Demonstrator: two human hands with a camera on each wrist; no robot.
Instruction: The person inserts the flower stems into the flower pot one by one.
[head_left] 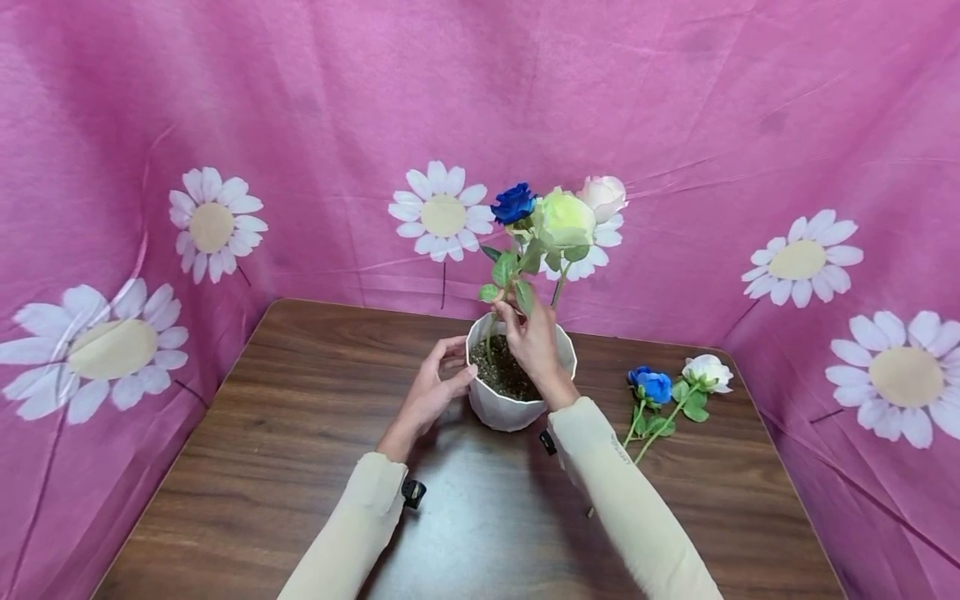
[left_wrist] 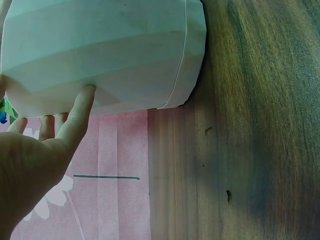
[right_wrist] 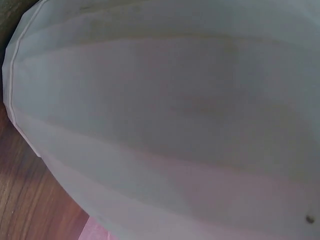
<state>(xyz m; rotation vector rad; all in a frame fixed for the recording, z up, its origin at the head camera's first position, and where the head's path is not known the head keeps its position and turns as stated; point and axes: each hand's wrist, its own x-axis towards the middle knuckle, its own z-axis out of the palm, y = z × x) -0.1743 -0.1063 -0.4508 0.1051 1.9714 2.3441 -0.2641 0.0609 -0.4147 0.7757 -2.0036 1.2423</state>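
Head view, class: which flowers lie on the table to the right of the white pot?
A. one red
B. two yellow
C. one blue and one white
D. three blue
C: a blue flower and a white flower lie side by side on the wooden table, right of the pot.

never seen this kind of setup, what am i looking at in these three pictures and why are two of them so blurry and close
These are a person's bare hands, filmed by three cameras at once. The wide picture comes from a camera on the head, looking down at a wooden table with pink daisy cloth behind it. The two close pictures come from cameras strapped to the wrists, so the white pot nearly fills them. The left hand rests against the pot's side, its thumb touching the wall. The right hand pinches a flower stem over the soil, among a blue, a pale green and a white flower standing in the pot. A loose blue flower and white flower lie on the table to the right.
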